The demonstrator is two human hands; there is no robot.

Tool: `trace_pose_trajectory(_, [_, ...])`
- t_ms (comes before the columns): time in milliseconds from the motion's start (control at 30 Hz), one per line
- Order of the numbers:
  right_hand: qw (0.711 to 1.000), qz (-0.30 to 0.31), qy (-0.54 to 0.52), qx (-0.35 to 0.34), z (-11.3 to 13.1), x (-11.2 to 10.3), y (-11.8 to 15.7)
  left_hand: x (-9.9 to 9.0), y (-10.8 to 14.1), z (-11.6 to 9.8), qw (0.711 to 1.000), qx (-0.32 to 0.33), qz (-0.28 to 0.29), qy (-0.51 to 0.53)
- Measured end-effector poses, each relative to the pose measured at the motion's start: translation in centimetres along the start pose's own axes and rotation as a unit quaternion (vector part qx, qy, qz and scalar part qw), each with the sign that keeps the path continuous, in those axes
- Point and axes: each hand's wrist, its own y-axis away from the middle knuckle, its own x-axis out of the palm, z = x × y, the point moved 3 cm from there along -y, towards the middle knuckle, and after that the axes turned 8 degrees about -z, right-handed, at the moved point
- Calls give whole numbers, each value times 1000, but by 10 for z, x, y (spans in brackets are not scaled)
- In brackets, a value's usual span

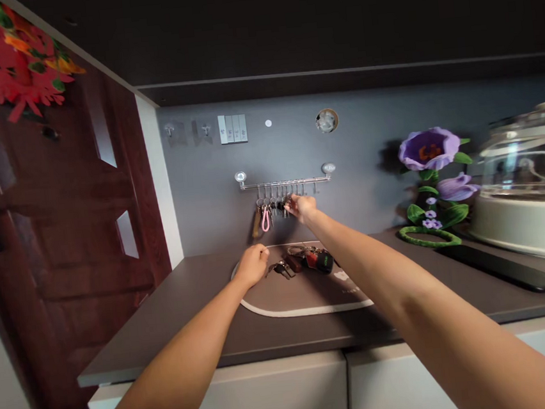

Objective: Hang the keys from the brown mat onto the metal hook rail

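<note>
A metal hook rail [284, 183] is fixed to the grey wall, with several bunches of keys [273, 206] hanging from it, one with a pink loop [265, 219]. At the right end of the hanging keys, my right hand [301, 207] is closed in a pinch on keys just below the hooks. My left hand [254, 264] is closed, low over the left side of a brown mat [301, 298]; its fingertips are partly hidden, and I cannot make out what is in them. Beside it on the mat lie loose keys [283, 269] and a black-and-red key fob [324, 262].
Purple knitted flowers [430, 151], a black phone [505, 267] and a cream appliance with a clear cover [533, 205] stand or lie on the right of the counter [176, 310]. A dark cabinet [312, 20] overhangs it. A red-brown door [79, 249] is at left.
</note>
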Motion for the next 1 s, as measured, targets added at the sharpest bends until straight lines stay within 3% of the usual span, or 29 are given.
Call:
trace_pose_trajectory(667, [994,78,69,-29,-9,-8,-5,-2,1,-2,999,-13,9,31])
trace_pose_trajectory(1000, [992,83,91,-30,-9,-18,6,-4,3,-7,998,55,23,26])
